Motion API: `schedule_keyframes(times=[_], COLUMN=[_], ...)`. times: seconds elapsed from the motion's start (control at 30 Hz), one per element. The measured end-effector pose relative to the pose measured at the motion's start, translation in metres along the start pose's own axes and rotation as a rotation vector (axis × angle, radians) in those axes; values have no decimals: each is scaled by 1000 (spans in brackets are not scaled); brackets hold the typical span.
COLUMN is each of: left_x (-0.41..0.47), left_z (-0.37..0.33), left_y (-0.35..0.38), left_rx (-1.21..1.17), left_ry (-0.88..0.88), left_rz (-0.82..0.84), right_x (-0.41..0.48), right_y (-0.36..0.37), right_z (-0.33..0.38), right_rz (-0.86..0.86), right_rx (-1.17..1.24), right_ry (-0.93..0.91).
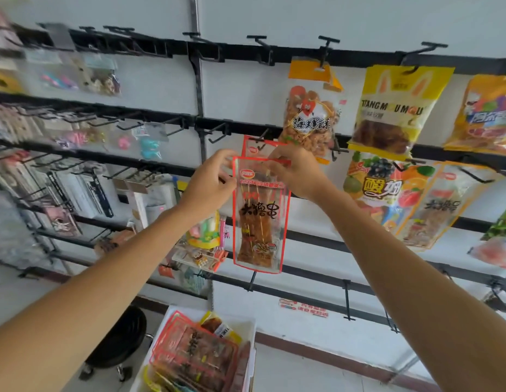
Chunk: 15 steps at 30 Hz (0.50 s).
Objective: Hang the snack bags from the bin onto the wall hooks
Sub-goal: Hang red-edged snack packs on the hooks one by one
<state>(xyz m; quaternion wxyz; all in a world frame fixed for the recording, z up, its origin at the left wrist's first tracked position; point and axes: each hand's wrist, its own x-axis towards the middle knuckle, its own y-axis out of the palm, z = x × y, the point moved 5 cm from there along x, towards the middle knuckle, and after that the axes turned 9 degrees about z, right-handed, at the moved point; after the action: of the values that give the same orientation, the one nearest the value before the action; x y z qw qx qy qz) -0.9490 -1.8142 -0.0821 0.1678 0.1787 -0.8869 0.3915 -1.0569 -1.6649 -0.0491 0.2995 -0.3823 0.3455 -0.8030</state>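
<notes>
White bin low in frame, snack bags piled inside. Above it, left hand pinches top left edge of red-edged skewer bag, right hand pinches top right. Bag upright, close before wall. Just behind, matching bag, top at black hook. Yellow bag hangs further right.

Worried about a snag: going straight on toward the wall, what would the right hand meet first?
The right hand, pinching a snack bag, would likely meet the red-edged bag already on the hook; depth unclear.
</notes>
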Motion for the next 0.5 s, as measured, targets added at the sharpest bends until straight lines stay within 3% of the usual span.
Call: schedule_keyframes(times=[0.17, 0.37, 0.5], left_x=[14, 41, 62], left_z=[24, 51, 64], left_y=[11, 41, 52], left_rx=[349, 775, 851], left_ry=[166, 372, 400], left_rz=[-13, 140, 181], right_x=[30, 66, 77], right_y=[15, 30, 31], right_z=[-22, -52, -63], right_rz=[-21, -35, -74], right_rx=[3, 20, 47], right_ry=[49, -2, -92])
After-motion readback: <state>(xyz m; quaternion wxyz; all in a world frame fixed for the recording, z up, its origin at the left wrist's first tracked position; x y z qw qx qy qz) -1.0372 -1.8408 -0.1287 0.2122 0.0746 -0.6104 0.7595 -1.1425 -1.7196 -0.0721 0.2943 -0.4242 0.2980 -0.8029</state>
